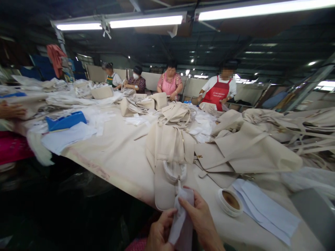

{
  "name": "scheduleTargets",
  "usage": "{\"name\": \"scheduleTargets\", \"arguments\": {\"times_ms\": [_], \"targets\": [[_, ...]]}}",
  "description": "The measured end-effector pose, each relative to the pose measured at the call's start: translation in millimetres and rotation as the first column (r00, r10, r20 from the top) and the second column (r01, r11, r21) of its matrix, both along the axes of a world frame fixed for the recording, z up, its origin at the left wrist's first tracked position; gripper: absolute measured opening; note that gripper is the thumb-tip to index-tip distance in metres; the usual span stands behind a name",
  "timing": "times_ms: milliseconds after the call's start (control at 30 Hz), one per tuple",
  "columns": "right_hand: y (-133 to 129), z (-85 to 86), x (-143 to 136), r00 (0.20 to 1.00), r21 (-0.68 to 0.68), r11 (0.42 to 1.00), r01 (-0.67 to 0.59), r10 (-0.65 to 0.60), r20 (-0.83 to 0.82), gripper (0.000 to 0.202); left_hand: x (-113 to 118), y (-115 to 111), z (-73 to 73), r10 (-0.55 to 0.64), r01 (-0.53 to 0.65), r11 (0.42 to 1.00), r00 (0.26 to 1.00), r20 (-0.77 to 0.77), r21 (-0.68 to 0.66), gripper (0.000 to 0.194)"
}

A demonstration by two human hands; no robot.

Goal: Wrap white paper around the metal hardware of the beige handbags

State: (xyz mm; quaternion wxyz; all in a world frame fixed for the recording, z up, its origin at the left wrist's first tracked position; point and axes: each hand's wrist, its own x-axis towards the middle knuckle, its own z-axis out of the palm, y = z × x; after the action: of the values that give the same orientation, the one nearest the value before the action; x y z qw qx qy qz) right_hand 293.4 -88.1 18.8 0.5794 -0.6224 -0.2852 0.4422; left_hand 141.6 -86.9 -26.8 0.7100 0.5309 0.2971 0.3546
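Pinched between the fingers of the left hand point(160, 230) and right hand point(201, 213) at the near edge of the counter point(120, 150), the thin white sheet point(180, 218) looks light, limp and easily torn (tissue-like, probably), best gripped gently by its edges.

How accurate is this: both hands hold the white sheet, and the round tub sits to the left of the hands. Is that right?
Not quite: the head view shows the round tub to the right of both hands. The left hand and right hand do hold the white sheet.
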Motion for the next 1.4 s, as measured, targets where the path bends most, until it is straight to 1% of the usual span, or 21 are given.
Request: {"name": "scheduleTargets", "arguments": {"times_ms": [33, 67, 133, 200, 267, 333, 400, 467, 533, 667, 767, 833, 867, 933, 967, 1033, 1100, 1167, 1233, 1300, 1400], "targets": [[2, -0.8, 2, 1.0, -0.006, 1.0, -0.021, 0.021, -0.008, 0.068, -4, 2, 7.2, -0.041, 0.041, 0.999, 0.999, -0.009, 0.025, 0.066], [3, -1.1, 4, 0.998, -0.009, 0.999, -0.054, 0.053, -0.03, 0.07, -7, 5, 15.7, -0.065, 0.066, 0.997, 0.998, -0.025, 0.046, 0.067], [5, 0.5, 8, 0.991, -0.01, 0.995, -0.102, 0.101, -0.086, 0.074, -13, 14, 34.4, -0.051, 0.054, 0.997, 0.997, -0.063, 0.051, 0.058], [6, 4.2, 10, 0.985, -0.005, 0.993, -0.12, 0.118, -0.123, 0.075, -13, 26, 49.9, 0.012, -0.014, 0.999, 0.997, -0.07, -0.031, 0.056], [6, 9.0, 11, 0.982, 0.003, 0.992, -0.123, 0.122, -0.146, 0.074, -6, 38, 57.2, 0.024, -0.033, 0.99, 0.997, -0.069, -0.136, 0.058], [7, 13.2, 11, 0.98, 0.003, 0.992, -0.127, 0.126, -0.152, 0.072, 6, 47, 55.4, -0.028, 0.01, 0.983, 0.996, -0.09, -0.186, 0.051], [7, 15.3, 10, 0.983, 0.001, 0.992, -0.127, 0.126, -0.131, 0.069, 18, 50, 48.1, -0.065, 0.04, 0.98, 0.99, -0.124, -0.195, 0.039], [8, 14.9, 11, 0.991, 0.0, 0.994, -0.112, 0.112, -0.068, 0.064, 27, 48, 40.5, -0.055, 0.024, 0.976, 0.99, -0.133, -0.217, 0.033], [9, 12.5, 13, 0.998, 0.001, 0.998, -0.07, 0.07, 0.009, 0.057, 32, 43, 36.3, -0.04, 0.005, 0.963, 0.991, -0.128, -0.268, 0.031], [17, 7.9, 16, 0.997, -0.01, 1.0, -0.006, 0.007, 0.071, 0.056, 35, 36, 39.5, -0.076, 0.03, 0.912, 0.992, -0.096, -0.409, 0.03], [23, 9.4, 16, 0.988, -0.02, 1.0, 0.007, -0.003, 0.157, 0.053, 37, 37, 43.5, -0.102, 0.054, 0.893, 0.991, -0.085, -0.446, 0.032], [21, 12.9, 17, 0.952, 0.022, 0.997, 0.077, -0.08, 0.294, 0.049, 39, 38, 44.3, -0.09, 0.046, 0.897, 0.993, -0.079, -0.44, 0.033], [17, 15.0, 18, 0.912, 0.059, 0.99, 0.13, -0.143, 0.384, 0.046, 40, 38, 44.2, -0.08, 0.042, 0.898, 0.994, -0.069, -0.437, 0.033], [2, 19.1, 20, 0.796, 0.108, 0.971, 0.213, -0.237, 0.558, 0.035, 41, 40, 43.8, -0.071, 0.046, 0.898, 0.997, -0.04, -0.438, 0.032], [-7, 20.8, 21, 0.744, 0.093, 0.97, 0.224, -0.232, 0.627, 0.03, 41, 40, 43.6, -0.075, 0.058, 0.894, 0.997, -0.021, -0.445, 0.032], [-26, 22.8, 20, 0.694, -0.035, 0.984, 0.177, -0.099, 0.713, 0.035, 41, 41, 43.2, -0.101, 0.094, 0.877, 0.995, 0.011, -0.471, 0.035], [-40, 22.3, 16, 0.689, -0.186, 0.979, 0.087, 0.076, 0.721, 0.04, 42, 41, 43.0, -0.115, 0.111, 0.862, 0.993, 0.024, -0.495, 0.039], [-45, 18.4, 12, 0.684, -0.251, 0.968, 0.027, 0.165, 0.71, 0.037, 42, 41, 42.5, -0.116, 0.118, 0.856, 0.993, 0.036, -0.504, 0.041], [-44, 10.9, 9, 0.719, -0.224, 0.974, -0.012, 0.164, 0.675, 0.033, 42, 41, 41.4, -0.113, 0.121, 0.855, 0.993, 0.046, -0.504, 0.042], [-40, 0.4, 8, 0.81, -0.143, 0.989, -0.037, 0.113, 0.575, 0.033, 41, 42, 39.6, -0.112, 0.123, 0.853, 0.992, 0.051, -0.507, 0.045], [-35, -17.0, 9, 0.959, -0.032, 0.999, -0.023, 0.031, 0.282, 0.039, 39, 44, 36.9, -0.119, 0.129, 0.847, 0.992, 0.052, -0.516, 0.047]]}}
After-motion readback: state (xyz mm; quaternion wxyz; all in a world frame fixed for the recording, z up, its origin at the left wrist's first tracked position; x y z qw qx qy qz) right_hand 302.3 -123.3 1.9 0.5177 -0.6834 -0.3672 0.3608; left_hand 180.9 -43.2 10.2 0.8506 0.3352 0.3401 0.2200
